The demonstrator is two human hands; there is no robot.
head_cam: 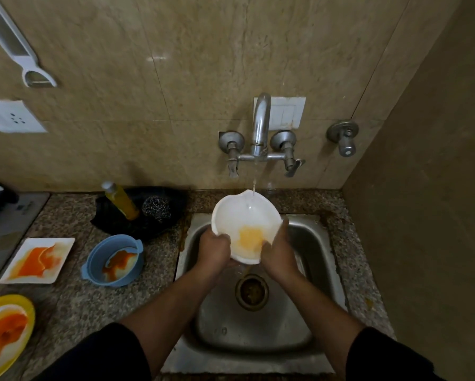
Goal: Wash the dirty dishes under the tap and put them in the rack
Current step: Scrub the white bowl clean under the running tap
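Head | hands (246,250) grip white bowl (244,215) | yellowish water inside

white bowl (247,215) | tilted under tap stream | orange residue inside

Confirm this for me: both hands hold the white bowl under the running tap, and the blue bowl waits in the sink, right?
Not quite. The head view shows the blue bowl on the granite counter left of the sink, not in it. Both hands, left and right, hold the white bowl under the running tap.
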